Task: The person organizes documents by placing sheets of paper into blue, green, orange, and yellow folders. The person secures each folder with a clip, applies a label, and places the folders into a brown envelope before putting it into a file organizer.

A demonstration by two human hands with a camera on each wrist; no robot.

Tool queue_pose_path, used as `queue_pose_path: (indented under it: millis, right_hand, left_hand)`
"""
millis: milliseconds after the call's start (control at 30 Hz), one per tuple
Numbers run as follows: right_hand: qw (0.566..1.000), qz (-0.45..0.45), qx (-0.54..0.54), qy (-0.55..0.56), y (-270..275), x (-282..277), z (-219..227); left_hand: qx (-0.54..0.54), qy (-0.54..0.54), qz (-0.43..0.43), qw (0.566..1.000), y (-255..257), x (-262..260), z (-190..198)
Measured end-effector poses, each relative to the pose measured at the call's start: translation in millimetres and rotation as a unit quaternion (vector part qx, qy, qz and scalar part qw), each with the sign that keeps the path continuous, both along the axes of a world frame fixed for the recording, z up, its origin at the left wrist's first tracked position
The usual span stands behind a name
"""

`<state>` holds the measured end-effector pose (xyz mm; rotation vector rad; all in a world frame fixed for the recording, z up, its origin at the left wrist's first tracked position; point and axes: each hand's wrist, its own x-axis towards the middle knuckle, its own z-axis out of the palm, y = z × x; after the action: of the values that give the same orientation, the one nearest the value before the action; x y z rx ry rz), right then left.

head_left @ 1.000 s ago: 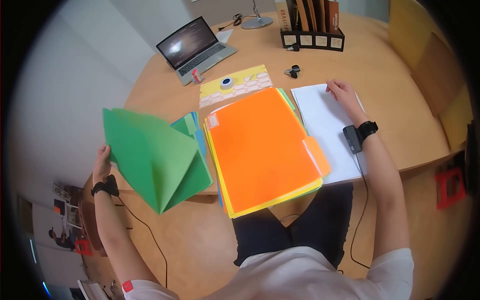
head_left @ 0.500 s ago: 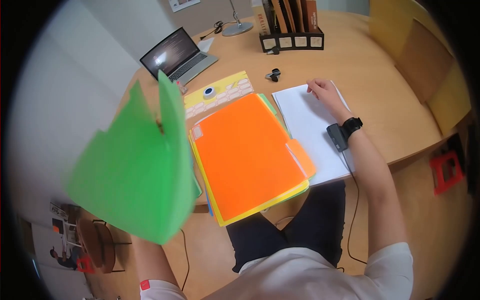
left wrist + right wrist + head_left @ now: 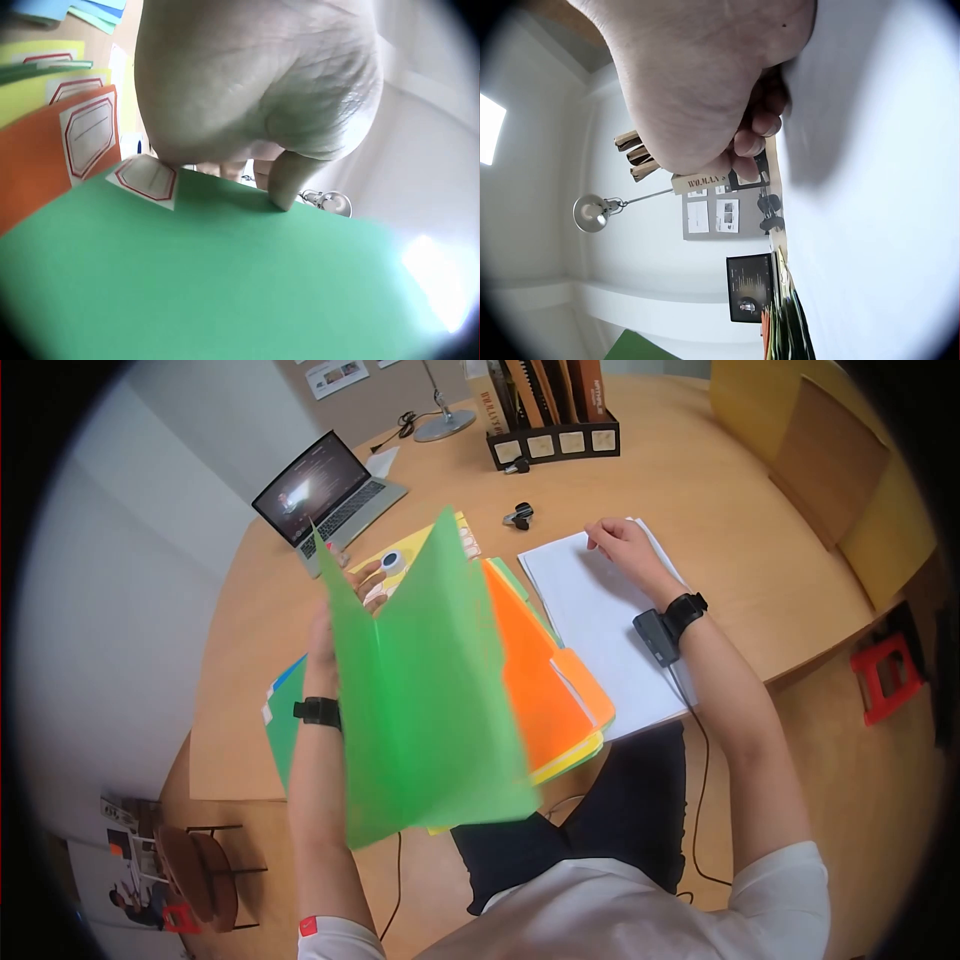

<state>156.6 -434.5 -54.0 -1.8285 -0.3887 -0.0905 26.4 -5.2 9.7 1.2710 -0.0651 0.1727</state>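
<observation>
A green folder [image 3: 430, 680] hangs partly spread over the orange folder [image 3: 535, 670], gripped at its upper edge by my left hand [image 3: 322, 635]. In the left wrist view the thumb of that hand [image 3: 262, 82] lies over the green folder's edge [image 3: 225, 277], near a red-bordered label [image 3: 148, 180]. Under the orange folder, yellow and green folder edges stick out. My right hand [image 3: 622, 547] rests on a stack of white paper [image 3: 590, 610], its fingers loosely curled and holding nothing, as the right wrist view also shows [image 3: 697, 90].
Behind the folders are a yellow label sheet [image 3: 468, 535], a white tape roll [image 3: 393, 562] and a laptop [image 3: 330, 490]. Black clips [image 3: 518, 516], a book rack [image 3: 555, 444] and a lamp stand farther back. More green and blue folders [image 3: 285, 710] lie at the left.
My left hand has lifted the green folder from the left side and swung it rightward over the orange folder. The head view has shifted somewhat; my right hand stays on the paper.
</observation>
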Motion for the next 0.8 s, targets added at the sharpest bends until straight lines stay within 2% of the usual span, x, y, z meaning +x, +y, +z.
queue_pose_path:
  millis: [33,133,200,267,333,367,400,433,533,633,733,800]
  right_hand:
    - [1.000,0.000,0.001,-0.009,0,2,-3]
    - [0.998,0.004,-0.039,0.042,-1,-8,11]
    - [0.999,-0.001,-0.049,0.009,0,-3,7]
    - [0.998,0.002,-0.069,0.001,2,-8,12]
    - [0.995,0.015,-0.096,0.015,1,-12,22]
    - [0.988,0.013,-0.151,-0.012,-2,-12,29]
    - [0.978,0.012,-0.204,-0.037,-8,-10,35]
    - [0.964,0.013,-0.258,-0.063,-15,-10,40]
    - [0.899,-0.084,-0.425,-0.070,-36,-22,68]
    - [0.791,-0.113,-0.601,0.020,-50,-42,91]
    - [0.765,-0.069,-0.639,0.039,-67,-52,78]
    - [0.804,-0.089,-0.587,0.024,-71,-59,73]
  left_hand:
    - [-0.023,-0.002,0.016,1.000,1,0,-7]
    - [0.034,-0.071,0.081,0.994,6,-4,-36]
    - [0.033,-0.073,0.120,0.990,20,6,-51]
    - [-0.023,-0.072,0.140,0.987,16,5,-47]
    - [-0.129,-0.070,0.142,0.979,14,1,-38]
    - [-0.159,-0.122,0.016,0.980,28,12,-48]
    - [-0.187,-0.171,-0.108,0.961,49,27,-61]
    - [-0.211,-0.218,-0.228,0.925,62,35,-71]
    - [-0.203,-0.181,-0.147,0.951,40,15,-50]
    - [-0.190,-0.215,-0.238,0.928,56,22,-50]
    - [-0.197,-0.234,-0.275,0.911,67,30,-59]
    - [-0.196,-0.236,-0.288,0.907,68,31,-59]
